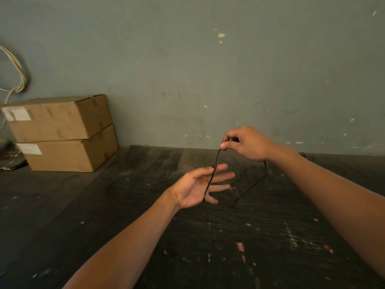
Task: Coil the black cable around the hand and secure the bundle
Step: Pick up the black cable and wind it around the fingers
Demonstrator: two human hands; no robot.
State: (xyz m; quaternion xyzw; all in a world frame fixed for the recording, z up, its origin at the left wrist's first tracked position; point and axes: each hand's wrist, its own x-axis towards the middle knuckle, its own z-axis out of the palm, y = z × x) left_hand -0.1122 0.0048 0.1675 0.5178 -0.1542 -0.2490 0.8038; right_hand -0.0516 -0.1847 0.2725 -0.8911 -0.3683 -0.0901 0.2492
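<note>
A thin black cable [251, 184] lies partly in loose curves on the dark table. My right hand [245, 144] is raised above the table and pinches the cable between thumb and fingers. From that pinch one strand runs down across the palm of my left hand [198, 186]. My left hand is held palm up with its fingers spread, and the strand passes between thumb and fingers and ends near the heel of the palm. The rest of the cable drops behind my right wrist down to the table.
Two stacked cardboard boxes [62, 132] stand at the back left against the grey wall [187, 69]. White cords [18, 74] hang on the wall above them. The dark, scuffed table [187, 247] carries small bits of debris.
</note>
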